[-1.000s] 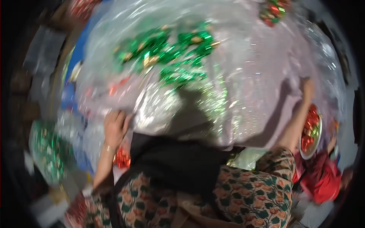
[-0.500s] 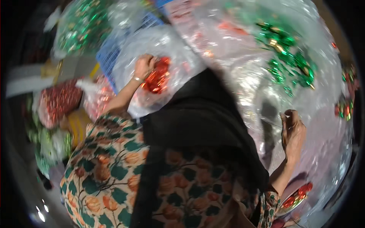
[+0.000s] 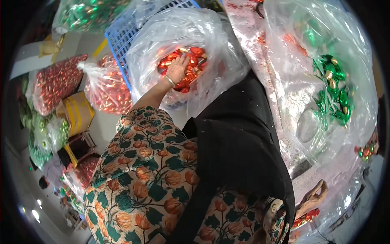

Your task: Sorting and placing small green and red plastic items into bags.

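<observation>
My left hand (image 3: 177, 70), with a bracelet at the wrist, reaches into a large clear plastic bag (image 3: 142, 38). Its fingers lie stretched over shiny red ornaments (image 3: 196, 65) with gold parts inside the bag. My right hand (image 3: 312, 199) is low at the right, its fingers loosely curled and no object visible in them. Just below it is a small heap of red shiny ornaments (image 3: 306, 217), partly hidden by the hand. Green and gold shiny ornaments (image 3: 335, 87) lie on the plastic-covered table (image 3: 294, 77), farther away than my right hand.
A blue plastic crate (image 3: 118, 40) stands around the clear bag's left side. Filled bags of red ornaments (image 3: 59, 83) and green ornaments (image 3: 91, 16) lie beyond it. At left is a cardboard box (image 3: 77, 114) with yellow tape. A black apron (image 3: 239, 142) covers my lap.
My left hand has gone from beside a red bunch to lying on the red ornaments in the bag. My right hand has moved down, toward the red heap. The view has shifted.
</observation>
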`<action>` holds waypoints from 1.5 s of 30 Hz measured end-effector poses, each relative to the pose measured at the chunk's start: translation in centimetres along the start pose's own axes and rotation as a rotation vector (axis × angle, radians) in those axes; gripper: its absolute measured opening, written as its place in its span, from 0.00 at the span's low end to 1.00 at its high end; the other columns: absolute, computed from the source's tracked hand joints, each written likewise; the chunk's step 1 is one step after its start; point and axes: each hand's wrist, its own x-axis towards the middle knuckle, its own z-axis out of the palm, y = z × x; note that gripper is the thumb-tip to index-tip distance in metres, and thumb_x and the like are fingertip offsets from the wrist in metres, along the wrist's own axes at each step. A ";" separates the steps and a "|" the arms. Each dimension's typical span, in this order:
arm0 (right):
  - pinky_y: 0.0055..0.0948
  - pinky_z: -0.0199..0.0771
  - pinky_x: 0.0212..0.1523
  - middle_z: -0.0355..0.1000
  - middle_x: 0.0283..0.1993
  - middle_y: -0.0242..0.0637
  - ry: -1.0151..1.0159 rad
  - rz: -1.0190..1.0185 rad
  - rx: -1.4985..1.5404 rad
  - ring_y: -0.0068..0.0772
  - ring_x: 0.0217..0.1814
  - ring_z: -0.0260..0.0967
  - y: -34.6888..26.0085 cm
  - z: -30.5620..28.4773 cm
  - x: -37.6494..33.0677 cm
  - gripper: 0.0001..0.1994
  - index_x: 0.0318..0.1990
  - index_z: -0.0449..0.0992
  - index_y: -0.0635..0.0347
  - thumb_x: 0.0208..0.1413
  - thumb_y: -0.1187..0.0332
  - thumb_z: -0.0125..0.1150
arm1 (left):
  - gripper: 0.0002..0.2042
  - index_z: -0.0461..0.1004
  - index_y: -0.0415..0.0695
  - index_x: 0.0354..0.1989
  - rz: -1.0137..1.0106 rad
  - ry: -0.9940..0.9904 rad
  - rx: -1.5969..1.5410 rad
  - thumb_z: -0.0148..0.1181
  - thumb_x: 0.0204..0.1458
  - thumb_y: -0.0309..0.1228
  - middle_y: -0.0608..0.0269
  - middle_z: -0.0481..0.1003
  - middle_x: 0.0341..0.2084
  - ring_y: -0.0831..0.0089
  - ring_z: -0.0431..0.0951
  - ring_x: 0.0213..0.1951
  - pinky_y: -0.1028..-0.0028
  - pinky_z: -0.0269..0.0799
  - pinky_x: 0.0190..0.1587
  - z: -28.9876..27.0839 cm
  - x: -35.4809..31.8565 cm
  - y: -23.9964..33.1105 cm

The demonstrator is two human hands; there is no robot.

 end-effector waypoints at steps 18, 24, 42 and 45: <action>0.40 0.73 0.33 0.72 0.28 0.48 -0.991 0.312 -0.791 0.45 0.27 0.70 17.6 7.9 -53.5 0.16 0.25 0.73 0.61 0.42 0.55 0.56 | 0.18 0.61 0.49 0.52 -0.238 -0.238 0.193 0.46 0.52 0.32 0.47 0.54 0.59 0.57 0.57 0.61 0.57 0.66 0.46 5.2 0.3 -0.9; 0.41 0.73 0.34 0.72 0.30 0.48 -0.999 0.512 -0.666 0.46 0.29 0.71 16.1 11.3 -53.1 0.15 0.28 0.73 0.59 0.41 0.55 0.56 | 0.16 0.64 0.45 0.47 -0.402 -0.467 0.212 0.47 0.51 0.34 0.56 0.70 0.44 0.59 0.69 0.49 0.56 0.69 0.42 2.3 1.2 2.6; 0.29 0.69 0.42 0.69 0.45 0.46 0.068 0.364 0.314 0.36 0.42 0.69 -3.9 -6.1 -3.5 0.22 0.54 0.63 0.64 0.52 0.69 0.58 | 0.15 0.71 0.44 0.44 0.794 0.386 -0.413 0.53 0.45 0.30 0.54 0.72 0.40 0.58 0.72 0.43 0.66 0.68 0.47 -29.2 29.5 33.1; 0.31 0.67 0.48 0.68 0.47 0.43 0.061 0.050 0.570 0.36 0.47 0.68 -11.7 -4.5 4.5 0.23 0.53 0.65 0.63 0.50 0.68 0.61 | 0.18 0.67 0.46 0.48 0.854 0.265 -0.071 0.54 0.45 0.31 0.55 0.71 0.40 0.58 0.72 0.43 0.65 0.69 0.46 -25.6 33.2 38.2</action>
